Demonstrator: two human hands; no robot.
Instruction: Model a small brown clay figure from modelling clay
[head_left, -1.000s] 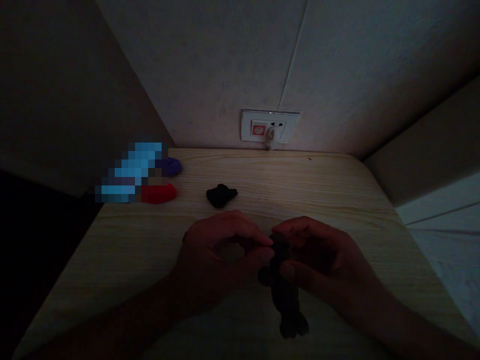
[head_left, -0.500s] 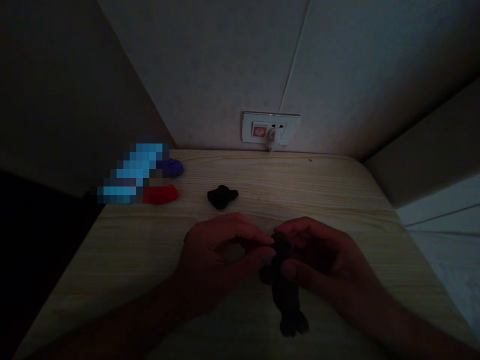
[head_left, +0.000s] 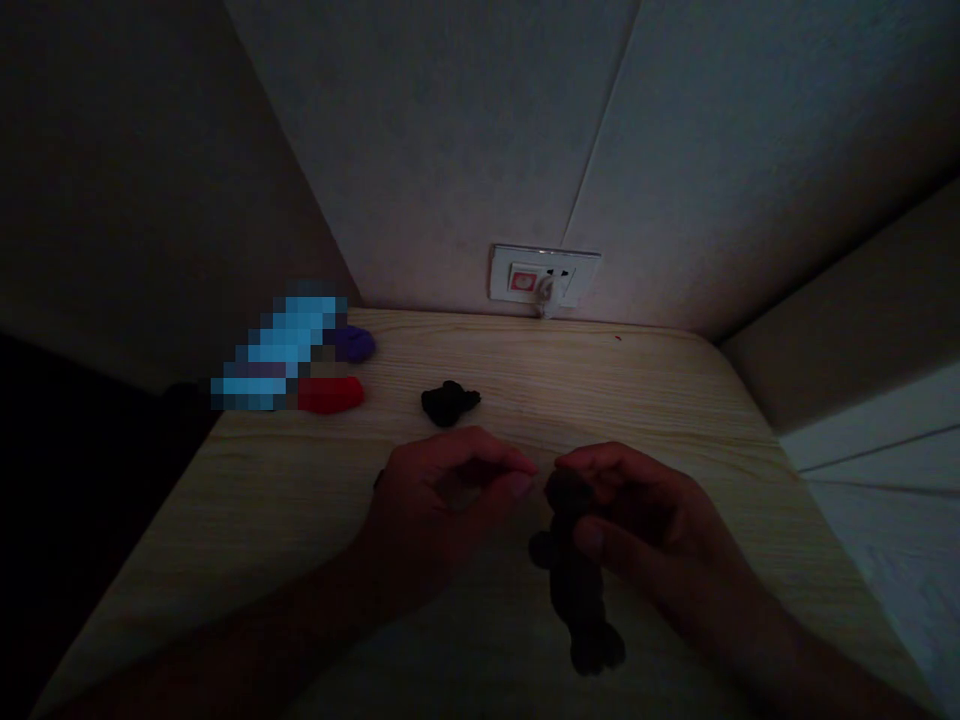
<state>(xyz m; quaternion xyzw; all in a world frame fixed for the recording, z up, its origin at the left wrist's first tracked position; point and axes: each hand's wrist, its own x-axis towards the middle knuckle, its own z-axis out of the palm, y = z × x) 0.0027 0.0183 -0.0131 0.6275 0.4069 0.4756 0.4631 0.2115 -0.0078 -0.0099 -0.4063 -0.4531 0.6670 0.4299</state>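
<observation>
The scene is dim. My right hand (head_left: 637, 520) is closed around the upper end of a long dark lumpy piece (head_left: 574, 590) that looks like black clay or a small figure; its lower end hangs toward the wooden tabletop (head_left: 675, 400). My left hand (head_left: 442, 510) sits just left of it, fingers curled with thumb and forefinger pinched close, a small gap between its fingertips and the dark piece. Whether anything is in that pinch is too dark to see. A smaller black lump (head_left: 448, 402) lies on the table beyond my hands.
A red piece (head_left: 334, 394) and a purple piece (head_left: 355, 343) lie at the table's far left beside a blurred blue patch. A white wall socket (head_left: 544, 277) with a plug sits above the back edge. Walls close in behind and at both sides.
My left fingertips have drawn slightly away from the dark piece, which they touched before. The view has shifted a little, so everything sits lower and further right in the frame.
</observation>
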